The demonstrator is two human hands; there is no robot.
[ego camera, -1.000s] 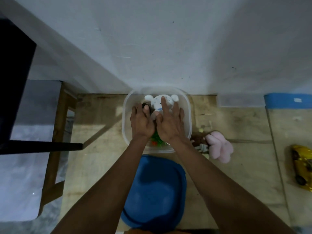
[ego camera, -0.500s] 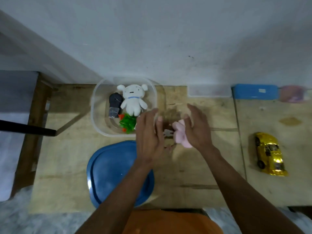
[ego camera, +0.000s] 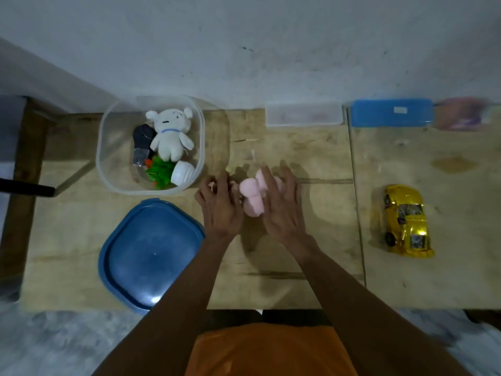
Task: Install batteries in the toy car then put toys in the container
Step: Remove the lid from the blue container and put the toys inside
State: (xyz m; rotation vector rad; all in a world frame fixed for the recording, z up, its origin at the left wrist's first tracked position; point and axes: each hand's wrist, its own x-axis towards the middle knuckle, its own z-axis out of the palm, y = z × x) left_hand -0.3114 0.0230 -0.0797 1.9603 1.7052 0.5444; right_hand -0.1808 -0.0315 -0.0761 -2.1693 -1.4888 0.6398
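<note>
A pink plush toy point(ego camera: 252, 198) lies on the wooden table point(ego camera: 311, 158), just right of the clear container point(ego camera: 108, 147). My left hand point(ego camera: 221, 204) curls its fingers round the plush's left end. From the right, my right hand point(ego camera: 282, 207) covers the plush, thumb against its side and fingers over its top. Inside the container are a white plush bear point(ego camera: 169, 137), a dark toy point(ego camera: 142, 139) and a green plant toy point(ego camera: 158, 172) with a white pot point(ego camera: 183, 173). The yellow toy car point(ego camera: 406, 221) stands alone on the far right board.
The container's blue lid point(ego camera: 151, 253) lies flat at the front left, below the container. Against the wall at the back stand a clear box point(ego camera: 303, 115) and a blue box point(ego camera: 391, 112). A seam divides the two boards left of the car.
Both hands left the container, where they had been pressing on the white bear, and moved right to the pink plush. They now close round it.
</note>
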